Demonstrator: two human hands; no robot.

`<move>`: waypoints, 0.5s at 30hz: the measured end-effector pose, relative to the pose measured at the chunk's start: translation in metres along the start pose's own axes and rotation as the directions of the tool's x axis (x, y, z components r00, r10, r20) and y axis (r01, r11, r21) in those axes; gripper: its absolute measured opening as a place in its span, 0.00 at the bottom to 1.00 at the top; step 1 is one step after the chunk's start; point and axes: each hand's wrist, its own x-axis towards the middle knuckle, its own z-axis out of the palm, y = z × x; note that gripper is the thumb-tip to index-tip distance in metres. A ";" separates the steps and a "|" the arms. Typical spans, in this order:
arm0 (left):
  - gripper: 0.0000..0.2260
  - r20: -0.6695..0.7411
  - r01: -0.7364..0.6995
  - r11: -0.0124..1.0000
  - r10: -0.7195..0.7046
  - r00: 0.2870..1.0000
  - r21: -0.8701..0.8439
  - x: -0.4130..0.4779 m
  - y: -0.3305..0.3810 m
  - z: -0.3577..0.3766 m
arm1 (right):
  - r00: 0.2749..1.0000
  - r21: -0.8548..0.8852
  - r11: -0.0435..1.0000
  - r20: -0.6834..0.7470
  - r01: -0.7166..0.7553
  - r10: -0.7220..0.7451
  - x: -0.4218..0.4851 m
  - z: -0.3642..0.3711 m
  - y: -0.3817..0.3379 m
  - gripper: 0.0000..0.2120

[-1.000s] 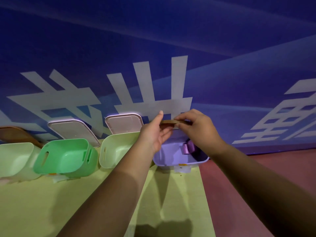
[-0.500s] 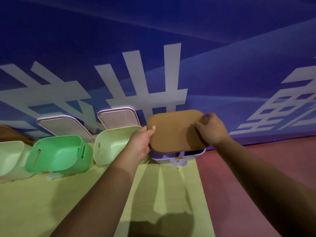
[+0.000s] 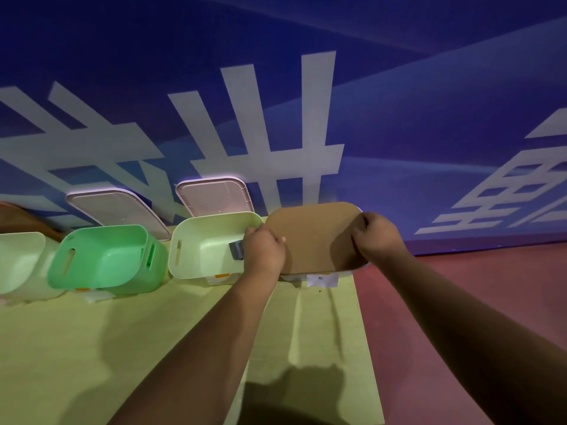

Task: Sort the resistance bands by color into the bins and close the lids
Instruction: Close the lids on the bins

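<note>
while the green bin (image 3: 104, 259) and pale bin (image 3: 208, 240) on the left sit open, the left hand (image 3: 265, 250) curls round the left edge of the brown lid (image 3: 313, 234) and the right hand (image 3: 376, 237) grips its right. lid's gone from tilted to flat on the end bin (image 3: 357, 269), so that one's basically shut.

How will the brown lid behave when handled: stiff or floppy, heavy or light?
Probably stiff: the brown lid shows no sag, though the left hand and right hand hold only its side edges. Likely light: it looks thin.
</note>
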 end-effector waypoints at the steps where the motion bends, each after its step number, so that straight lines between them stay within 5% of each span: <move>1: 0.17 0.007 0.007 1.000 -0.007 1.000 -0.001 0.001 0.000 0.000 | 1.000 0.003 1.000 -0.003 0.006 -0.006 0.001 0.001 -0.001 0.13; 15: 0.12 0.079 -0.023 0.999 0.026 0.997 -0.046 0.005 -0.005 0.005 | 0.995 -0.009 0.997 -0.068 -0.070 0.069 0.003 0.007 -0.003 0.20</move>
